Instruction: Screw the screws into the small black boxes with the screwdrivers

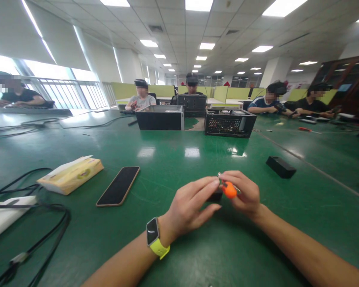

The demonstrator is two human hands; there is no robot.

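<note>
Here, low over the green table (179,159), both hands meet close in front of the person. The right hand (245,195) is curled shut around a small orange-handled tool (229,190), whose metal end pokes up and to the left past the fingertips. The left hand (188,203) (a watch (152,232) on a yellow strap sits at its wrist) is loosely open, its fingers stretched almost straight and their tips against the tool's metal end. Its thumb lies below, beside a small dark piece (215,196) that is mostly hidden between the hands; whether the left hand pinches it cannot be told. To the left a phone (119,186) lies face up near a yellow tissue pack (71,174), and a black box (280,166) rests to the right.
</note>
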